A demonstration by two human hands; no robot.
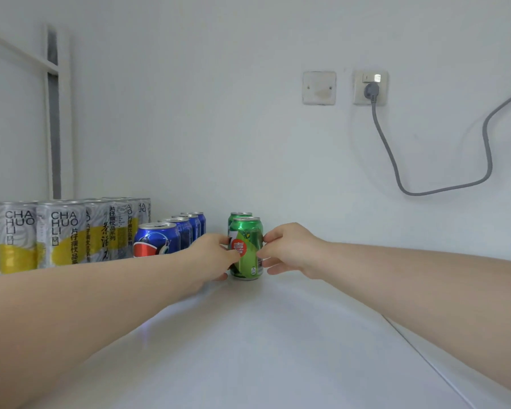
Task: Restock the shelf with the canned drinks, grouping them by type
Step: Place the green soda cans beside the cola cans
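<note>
A green can [248,249] with a red dot on its label stands upright on the white shelf [248,335]. My left hand [211,256] touches its left side and my right hand [289,249] touches its right side, fingertips on the can. A second green can [240,216] stands directly behind it, mostly hidden. To the left runs a row of several blue cans [160,239] going back toward the wall. Further left stand several taller silver and yellow cans [61,234] in rows.
The white wall behind carries a blank plate [319,87] and a socket [370,87] with a grey plug; its cable [443,188] loops down the wall to the right. A white frame post [53,113] rises at the left. Bare shelf surface lies right of the green cans.
</note>
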